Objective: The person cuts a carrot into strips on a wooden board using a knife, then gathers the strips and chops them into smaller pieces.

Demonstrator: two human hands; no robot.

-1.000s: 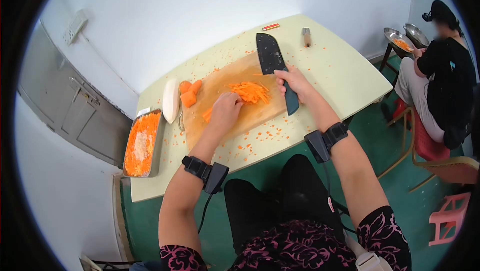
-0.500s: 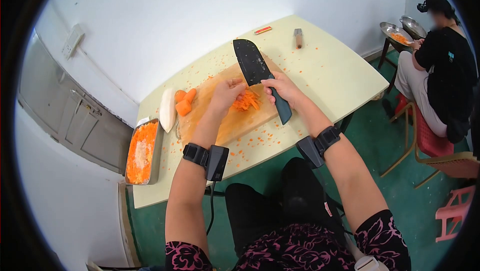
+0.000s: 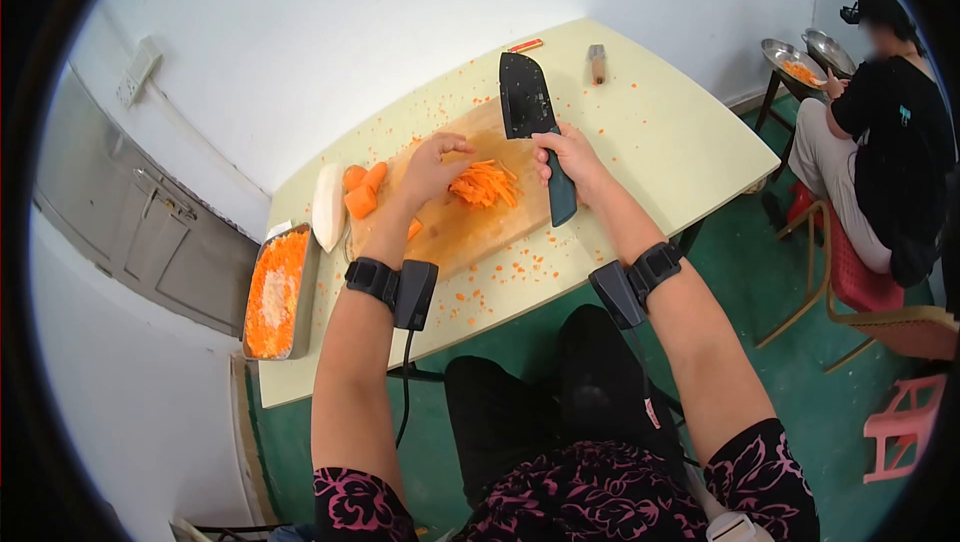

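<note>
Grasping knife by handle in right grip, with blade beyond it. Showing left grip released, with carrot strips on cutting board just right of it and carrot chunks to its left.

The widest room to pass lies right on the pale yellow desk, with only scattered orange bits and, toward the far side, a short wooden-handled tool with a grey metal head. The broad black-bladed knife with a dark green handle, held upright-slanted in the right hand, bars the way from there to the loose heap of orange strips. A gap opens between knife and left hand. Farther left, orange carrot chunks, a long white peeled root and a rectangular metal tray crowd that side.
</note>
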